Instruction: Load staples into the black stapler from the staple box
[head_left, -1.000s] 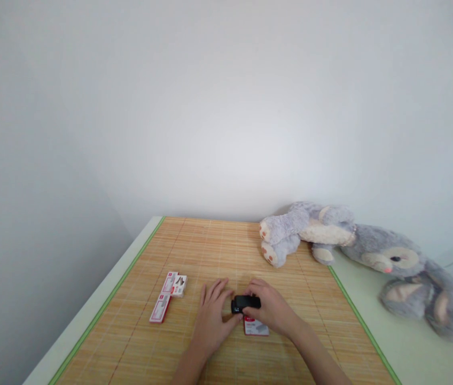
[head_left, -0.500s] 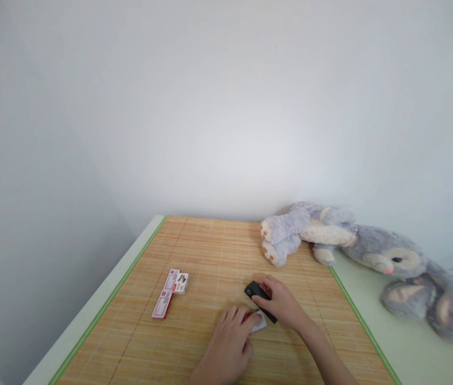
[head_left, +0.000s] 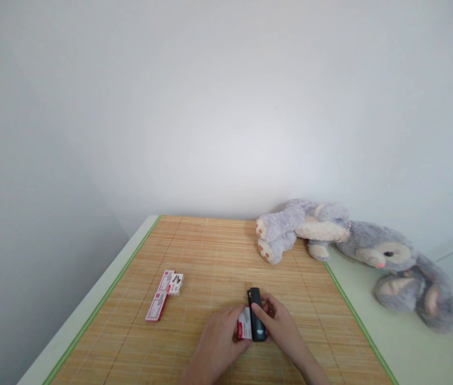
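Observation:
On a bamboo mat (head_left: 210,251) near its front edge, my right hand (head_left: 280,329) grips a small black stapler (head_left: 256,315), which points away from me. My left hand (head_left: 216,342) pinches a small red and white box (head_left: 244,323) and holds it against the stapler's left side. Both hands are closed around what they hold.
Three red and white small boxes (head_left: 165,294) lie to the left on the mat. A grey plush rabbit (head_left: 354,251) lies across the mat's far right corner and the pale table (head_left: 403,347). A white wall stands behind.
The stapler turned from slanted to pointing straight away. My left hand lifted the small box from the mat and brought it beside the stapler. Both hands drew slightly nearer to me.

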A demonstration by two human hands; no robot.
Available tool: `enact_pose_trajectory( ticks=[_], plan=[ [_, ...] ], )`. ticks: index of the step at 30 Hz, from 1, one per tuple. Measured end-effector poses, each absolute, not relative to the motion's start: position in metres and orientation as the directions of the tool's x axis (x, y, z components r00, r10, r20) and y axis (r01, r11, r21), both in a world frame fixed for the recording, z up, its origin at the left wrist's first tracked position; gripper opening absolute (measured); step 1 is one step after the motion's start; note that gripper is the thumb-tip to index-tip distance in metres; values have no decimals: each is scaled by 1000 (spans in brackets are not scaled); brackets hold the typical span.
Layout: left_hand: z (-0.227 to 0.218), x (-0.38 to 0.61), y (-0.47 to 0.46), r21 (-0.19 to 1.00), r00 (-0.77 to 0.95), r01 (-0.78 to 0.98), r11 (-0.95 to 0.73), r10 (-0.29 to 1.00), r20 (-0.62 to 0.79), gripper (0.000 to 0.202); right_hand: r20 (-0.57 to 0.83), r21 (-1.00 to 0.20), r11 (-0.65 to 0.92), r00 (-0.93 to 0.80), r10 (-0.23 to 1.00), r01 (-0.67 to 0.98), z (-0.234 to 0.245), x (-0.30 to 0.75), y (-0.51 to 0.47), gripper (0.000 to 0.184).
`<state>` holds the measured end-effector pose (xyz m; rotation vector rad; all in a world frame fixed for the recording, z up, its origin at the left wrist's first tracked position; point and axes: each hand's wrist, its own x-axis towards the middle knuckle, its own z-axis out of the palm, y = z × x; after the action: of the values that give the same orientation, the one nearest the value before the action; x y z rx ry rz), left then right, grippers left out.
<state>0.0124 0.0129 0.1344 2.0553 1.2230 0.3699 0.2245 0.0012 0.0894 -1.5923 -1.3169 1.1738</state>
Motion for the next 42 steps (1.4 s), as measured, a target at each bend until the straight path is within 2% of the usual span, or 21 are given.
enact_pose_trajectory(
  ticks=[4,12,14,16,17,18,21,23,24,26,28,31,33,36,38,42],
  plan=[
    [138,13,26,671,524,667,-324,844,-112,55,-157,-960,-172,84,984,220,87,218,2,55],
    [132,13,32,657,529,662,-360,846,-70,62,-148,-978,-163,113,982,133,84,210,2,51],
    [128,12,31,667,524,655,-354,850,-63,77,-176,-977,-188,115,978,103,83,209,1,57],
    [124,6,30,693,505,639,-334,861,-51,104,-209,-974,-218,128,970,60,84,210,-1,62],
    [122,0,29,702,471,637,-318,882,-28,109,-220,-973,-226,133,966,35,84,210,-3,64],
    [120,-8,28,705,412,644,-298,911,8,103,-227,-973,-231,139,964,11,84,211,-4,64],
    [114,-50,28,673,132,714,-196,980,147,45,-241,-971,-237,159,957,-43,87,211,-8,64],
    [109,-88,30,634,-42,767,-100,978,205,41,-243,-970,-237,175,954,-55,89,210,-9,63],
    [106,-108,32,583,-164,812,-36,944,287,41,-243,-970,-237,181,953,-53,90,209,-9,63],
    [99,-144,35,482,-266,873,73,900,344,52,-241,-970,-238,183,953,-42,92,208,-8,63],
    [93,-169,37,488,-241,868,90,936,255,54,-244,-970,-243,186,952,-31,94,207,-7,64],
    [89,-172,32,576,-177,814,77,977,121,48,-258,-966,-255,188,948,-38,97,206,-7,69],
    [90,-149,23,619,-174,782,78,980,96,47,-261,-965,-257,187,947,-46,99,205,-7,70],
    [96,-88,9,747,-123,659,84,992,-4,52,-257,-966,-253,188,948,-47,102,205,-8,71],
    [102,-44,4,801,-51,598,38,999,-9,50,-253,-967,-250,187,949,-42,102,206,-8,72],
    [115,17,8,832,109,554,-39,994,-25,41,-240,-971,-239,155,958,-31,99,208,-8,71]
  ],
)
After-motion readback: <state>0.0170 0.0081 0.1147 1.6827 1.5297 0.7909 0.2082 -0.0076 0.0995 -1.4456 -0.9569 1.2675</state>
